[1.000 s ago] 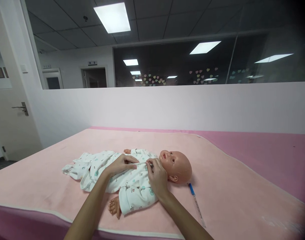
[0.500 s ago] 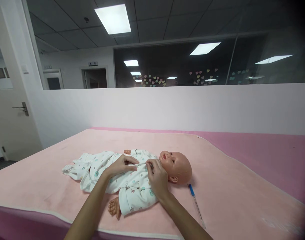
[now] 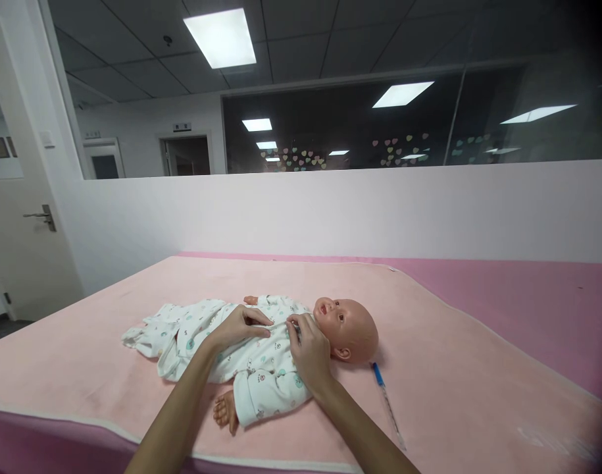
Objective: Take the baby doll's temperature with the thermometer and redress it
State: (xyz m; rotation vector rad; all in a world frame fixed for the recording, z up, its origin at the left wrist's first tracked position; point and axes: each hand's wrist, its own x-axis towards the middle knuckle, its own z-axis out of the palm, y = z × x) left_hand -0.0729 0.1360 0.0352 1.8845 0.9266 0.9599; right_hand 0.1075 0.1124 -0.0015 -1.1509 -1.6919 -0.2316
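A baby doll (image 3: 354, 329) lies on its back with its head to the right, dressed in a white printed romper (image 3: 266, 352). My left hand (image 3: 239, 327) rests on the romper's front at the belly, its thumb and fingers closed on the cloth. Higher up, by the doll's chin, my right hand (image 3: 308, 345) pinches the romper near the neckline. The fingertips of my right hand are partly hidden behind its knuckles. One doll hand (image 3: 226, 411) sticks out of the near sleeve.
A thin clear glass-like stick with a blue cap, perhaps a thermometer (image 3: 389, 405), lies right of the doll's head. Under everything is a peach-pink mat (image 3: 458, 395) over a darker pink surface (image 3: 527, 296). A white low wall (image 3: 379, 214) stands behind.
My right hand has shifted very slightly left at the neckline. The camera view has moved a touch; the doll and my left hand stay in place.
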